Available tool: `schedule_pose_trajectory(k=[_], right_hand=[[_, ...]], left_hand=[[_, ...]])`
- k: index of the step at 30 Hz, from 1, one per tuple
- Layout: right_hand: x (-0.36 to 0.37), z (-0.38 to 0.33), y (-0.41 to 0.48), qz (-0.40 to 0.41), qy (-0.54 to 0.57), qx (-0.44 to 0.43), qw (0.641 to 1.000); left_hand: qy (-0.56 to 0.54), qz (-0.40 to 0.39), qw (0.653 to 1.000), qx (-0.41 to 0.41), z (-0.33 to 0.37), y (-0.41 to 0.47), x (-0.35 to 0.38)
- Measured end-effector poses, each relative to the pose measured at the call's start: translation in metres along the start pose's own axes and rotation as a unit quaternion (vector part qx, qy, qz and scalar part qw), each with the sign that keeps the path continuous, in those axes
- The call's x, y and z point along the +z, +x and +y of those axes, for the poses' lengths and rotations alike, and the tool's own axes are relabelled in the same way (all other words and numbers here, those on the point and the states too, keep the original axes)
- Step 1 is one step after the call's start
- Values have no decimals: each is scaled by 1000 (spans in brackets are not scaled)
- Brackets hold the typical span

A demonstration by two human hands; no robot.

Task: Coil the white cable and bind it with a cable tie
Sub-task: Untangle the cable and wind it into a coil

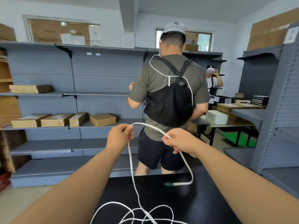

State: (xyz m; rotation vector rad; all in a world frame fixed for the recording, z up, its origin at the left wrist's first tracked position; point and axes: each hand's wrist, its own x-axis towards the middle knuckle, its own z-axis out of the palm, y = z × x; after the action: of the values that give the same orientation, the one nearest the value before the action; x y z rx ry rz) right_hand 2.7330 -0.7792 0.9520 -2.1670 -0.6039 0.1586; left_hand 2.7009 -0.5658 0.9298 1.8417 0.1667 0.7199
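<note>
Storeroom setup: grey pegboard metal shelving (105,67) with a few brown cardboard boxes (102,119) on it, and a person in an olive t-shirt with a black backpack (168,97) standing with their back to the camera. Right up front is a black tabletop (210,199), which is where the work is.

Both hands are raised above the near edge of that table. The left hand (120,136) has its fingers curled and pinches the long white round cable (131,167) at the top of an arc. The right hand (181,143) is wrapped around the same cable a bit further along, fingers closed on it. So the cable bridges from one hand to the other.

From the left hand a strand drops straight down to the table and runs into a loose mess of loops at the bottom edge of the view. From the right hand a shorter piece hangs down and bends onto the table, ending in a blurry green-tipped cable end (171,184).

Progress-wise, I'd call this the very start. At most it's the first turn being shaped, and most of the cable lies uncoiled on the table. I can't spot a cable tie anywhere, so coiling and binding are both left to do.
</note>
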Motion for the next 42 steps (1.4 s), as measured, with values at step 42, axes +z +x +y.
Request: schedule_pose_trajectory(k=[42], right_hand=[[11,3,19,237,518,108,815]], left_hand=[[-15,-236,972,-16,-21,-59,41]])
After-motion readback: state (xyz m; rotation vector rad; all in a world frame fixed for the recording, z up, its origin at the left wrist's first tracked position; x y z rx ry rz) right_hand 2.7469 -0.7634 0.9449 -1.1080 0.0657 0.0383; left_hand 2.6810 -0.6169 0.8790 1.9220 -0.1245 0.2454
